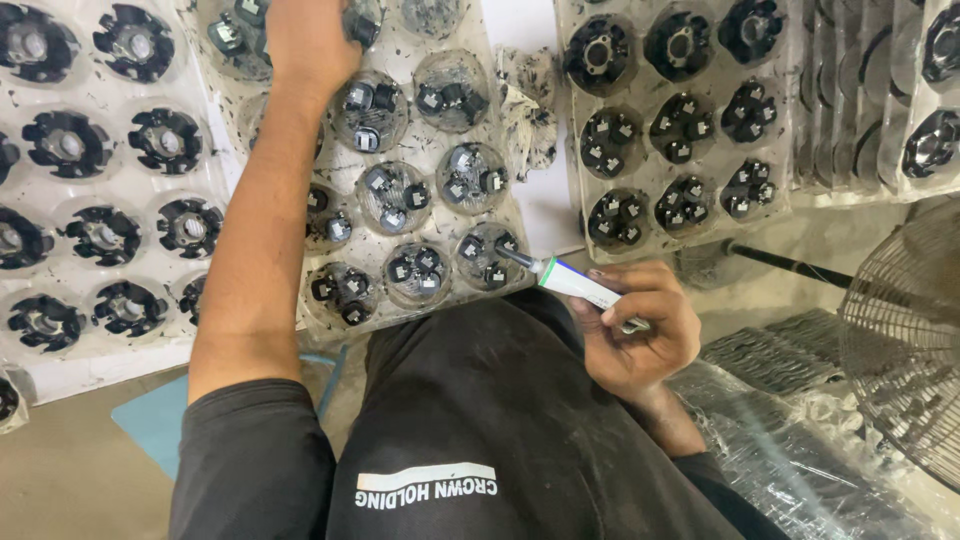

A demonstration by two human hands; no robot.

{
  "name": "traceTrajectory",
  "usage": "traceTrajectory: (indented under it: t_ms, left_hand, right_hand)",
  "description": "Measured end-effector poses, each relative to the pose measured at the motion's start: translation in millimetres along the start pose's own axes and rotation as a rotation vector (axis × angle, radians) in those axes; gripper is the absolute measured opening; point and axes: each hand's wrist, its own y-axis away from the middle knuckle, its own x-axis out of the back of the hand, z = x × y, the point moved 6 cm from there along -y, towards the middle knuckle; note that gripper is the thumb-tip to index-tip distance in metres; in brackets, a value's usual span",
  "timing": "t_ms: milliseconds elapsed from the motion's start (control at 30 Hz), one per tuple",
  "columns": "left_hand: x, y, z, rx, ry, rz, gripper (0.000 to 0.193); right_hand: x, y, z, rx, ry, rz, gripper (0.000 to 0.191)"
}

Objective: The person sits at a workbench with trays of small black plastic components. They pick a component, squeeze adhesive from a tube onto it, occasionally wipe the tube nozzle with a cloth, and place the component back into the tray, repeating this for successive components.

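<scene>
A person sits over a clear plastic tray [400,300] of small round black parts, seen from above. The right hand [635,325] is curled around a white and green tube [572,282], fingers pressed together on its body. The tube's dark nozzle points away from the hand, up and to its left, and its tip touches a black part [487,258] in the tray's near row. The left hand [310,40] reaches far forward to the tray's far end, closed over a black part [360,25] there; the exact grip cannot be told. Beyond the right hand lies a second tray [675,130] of black parts. To its right stands a wire fan guard [905,340]
</scene>
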Motion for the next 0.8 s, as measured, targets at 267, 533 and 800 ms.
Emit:
traceTrajectory:
  t_ms: [267, 533, 800]
  left_hand:
    - [-16, -26, 18, -0.094, 0.023, -0.212, 0.042]
    - [40, 18, 33, 0.179, 0.504, 0.374, 0.039]
    - [93, 110, 118, 0.585, 1.728, 0.191, 0.04]
  right_hand:
    - [5, 2, 5, -0.022, -0.015, 0.032, 0.031]
    - [5, 15, 13, -0.125, -0.041, 0.119, 0.033]
    - [-12, 22, 8, -0.218, -0.247, 0.157, 0.038]
